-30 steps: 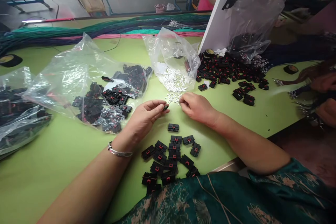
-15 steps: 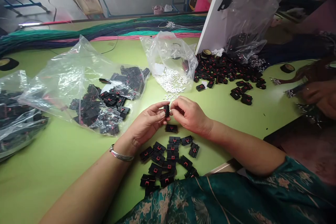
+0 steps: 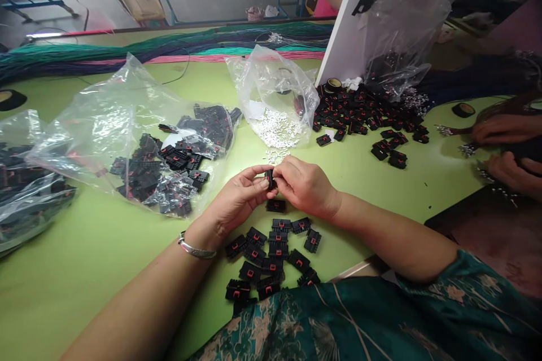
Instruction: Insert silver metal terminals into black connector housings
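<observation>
A small black connector housing (image 3: 270,179) is pinched between the thumb and fingers of my left hand (image 3: 245,194). My right hand (image 3: 307,183) is closed, its thumb and forefinger pressed against the housing's right side; whatever sits between those fingertips is hidden. Just below lies another black connector housing (image 3: 276,205) on the green table. Several more housings with red clips (image 3: 278,238) are spread between my forearms. Beyond my fingertips is a scatter of small white pieces (image 3: 277,155), spilling from the mouth of a clear plastic bag (image 3: 271,76).
A large clear bag (image 3: 97,118) of black housings lies to the left. At the right is a heap of black housings (image 3: 364,110) beside a white upright panel (image 3: 342,28). Long wires (image 3: 169,42) run along the back. A co-worker's hands (image 3: 512,152) hold wires at the right edge.
My right hand has moved slightly left, its fingertips now against the housing. The housing has tilted a little. At the right edge, the co-worker's hands have shifted.
</observation>
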A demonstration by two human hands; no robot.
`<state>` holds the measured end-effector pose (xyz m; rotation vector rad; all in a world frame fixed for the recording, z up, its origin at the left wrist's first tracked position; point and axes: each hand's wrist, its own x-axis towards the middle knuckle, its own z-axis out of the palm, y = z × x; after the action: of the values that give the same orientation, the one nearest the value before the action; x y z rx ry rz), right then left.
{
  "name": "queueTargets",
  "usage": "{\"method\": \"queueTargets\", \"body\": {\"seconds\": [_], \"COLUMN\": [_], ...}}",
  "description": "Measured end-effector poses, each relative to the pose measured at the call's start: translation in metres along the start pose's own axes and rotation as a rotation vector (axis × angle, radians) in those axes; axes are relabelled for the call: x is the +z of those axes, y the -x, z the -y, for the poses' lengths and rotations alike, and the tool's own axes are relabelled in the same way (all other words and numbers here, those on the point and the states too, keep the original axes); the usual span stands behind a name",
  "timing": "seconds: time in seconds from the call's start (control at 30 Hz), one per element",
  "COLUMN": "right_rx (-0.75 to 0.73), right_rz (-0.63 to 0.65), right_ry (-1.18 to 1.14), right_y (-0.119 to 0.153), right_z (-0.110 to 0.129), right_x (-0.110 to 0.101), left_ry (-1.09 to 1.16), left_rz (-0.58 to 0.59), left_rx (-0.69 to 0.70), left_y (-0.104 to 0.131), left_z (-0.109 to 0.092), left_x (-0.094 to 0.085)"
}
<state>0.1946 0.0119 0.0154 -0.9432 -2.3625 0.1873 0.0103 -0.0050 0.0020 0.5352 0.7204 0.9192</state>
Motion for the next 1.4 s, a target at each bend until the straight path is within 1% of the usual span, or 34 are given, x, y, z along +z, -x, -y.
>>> {"method": "queueTargets", "body": {"seconds": [0.07,0.13,0.3,0.4,0.47,0.53,0.63,0.7,0.77,0.83,0.87,0.93,1.0,1.07,1.17,1.3,1.4], "right_rx": [-0.020,-0.023,-0.002,-0.024,-0.024,0.013,0.127,0.200,0.304,0.405,0.407,0.357,0.323,0.327,0.342,0.361,0.395], "right_rz": [0.019,0.011,-0.068,-0.083,-0.091,-0.093,-0.021,0.007,-0.045,-0.100,-0.068,0.038,0.138,0.192,0.214,0.177,0.191], "right_ry": [0.088,0.112,-0.039,-0.118,-0.220,-0.383,-0.610,-0.659,-0.594,-0.454,-0.383,-0.253,-0.150,-0.074,-0.020,-0.020,-0.007], "right_y": [0.000,0.000,0.004,0.007,0.006,0.004,-0.001,-0.004,-0.006,-0.007,-0.007,-0.006,-0.004,-0.004,-0.003,-0.004,-0.003], "right_z": [0.001,0.002,0.004,0.006,0.006,0.005,-0.004,-0.014,-0.027,-0.039,-0.044,-0.049,-0.048,-0.045,-0.041,-0.040,-0.039], "right_x": [-0.001,-0.001,0.004,0.008,0.007,0.001,-0.014,-0.024,-0.027,-0.025,-0.021,-0.015,-0.010,-0.008,-0.007,-0.006,-0.002], "left_ry": [-0.020,-0.023,-0.007,-0.011,-0.017,-0.022,-0.031,-0.032,-0.022,-0.012,-0.009,-0.005,-0.004,0.001,0.011,0.008,0.000], "left_rz": [-0.007,-0.023,-0.055,-0.061,-0.046,-0.014,0.025,0.013,-0.017,-0.035,-0.039,-0.046,-0.058,-0.073,-0.088,-0.081,-0.079], "left_rx": [0.027,0.060,0.100,0.108,0.100,0.091,0.081,0.091,0.117,0.134,0.135,0.136,0.138,0.144,0.140,0.134,0.134], "left_y": [-0.001,-0.001,-0.001,0.000,0.001,0.002,0.003,0.003,0.003,0.002,0.001,0.000,0.000,-0.001,-0.002,-0.002,-0.001], "left_z": [0.002,0.004,0.001,-0.005,-0.008,-0.011,-0.014,-0.015,-0.015,-0.015,-0.015,-0.014,-0.014,-0.013,-0.013,-0.013,-0.011], "left_x": [-0.001,-0.001,-0.001,-0.002,-0.004,-0.004,-0.004,-0.005,-0.007,-0.008,-0.009,-0.009,-0.008,-0.007,-0.006,-0.006,-0.006]}}
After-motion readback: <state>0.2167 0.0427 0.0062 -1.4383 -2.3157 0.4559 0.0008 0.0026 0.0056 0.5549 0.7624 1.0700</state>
